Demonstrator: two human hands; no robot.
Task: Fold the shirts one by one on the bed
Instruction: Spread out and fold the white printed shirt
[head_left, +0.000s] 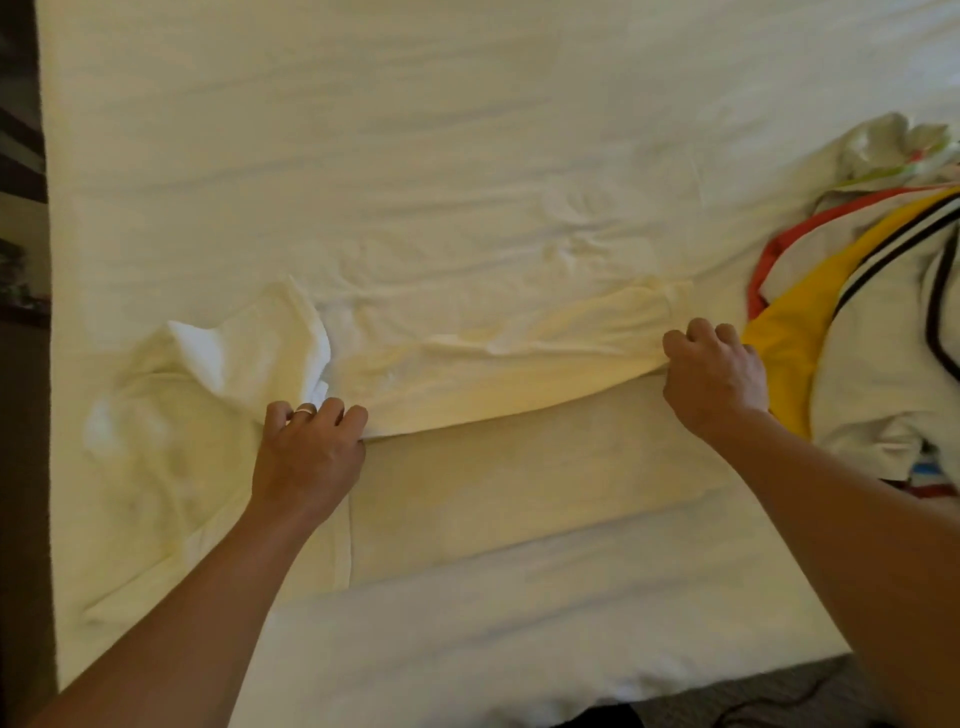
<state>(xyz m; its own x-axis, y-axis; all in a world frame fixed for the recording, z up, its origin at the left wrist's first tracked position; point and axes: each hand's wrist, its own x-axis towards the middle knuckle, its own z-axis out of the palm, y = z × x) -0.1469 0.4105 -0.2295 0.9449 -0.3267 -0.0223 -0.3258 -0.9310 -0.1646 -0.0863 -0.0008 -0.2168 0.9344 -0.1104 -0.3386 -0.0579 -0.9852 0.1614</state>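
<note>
A pale cream shirt (498, 478) lies across the near part of the white bed (415, 156). Its far layer is doubled over toward me, with the folded edge running between my hands. My left hand (306, 452), a ring on one finger, grips that edge at its left end with curled fingers. At the right end of the same edge my right hand (714, 376) grips the cloth. A bunched sleeve (171, 415) of the shirt lies crumpled to the left of my left hand.
A heap of other shirts (872, 332), white with yellow, red and black trim, sits at the bed's right side, touching my right hand. The bed's left edge meets a dark floor (21, 467). The near edge runs along the bottom right.
</note>
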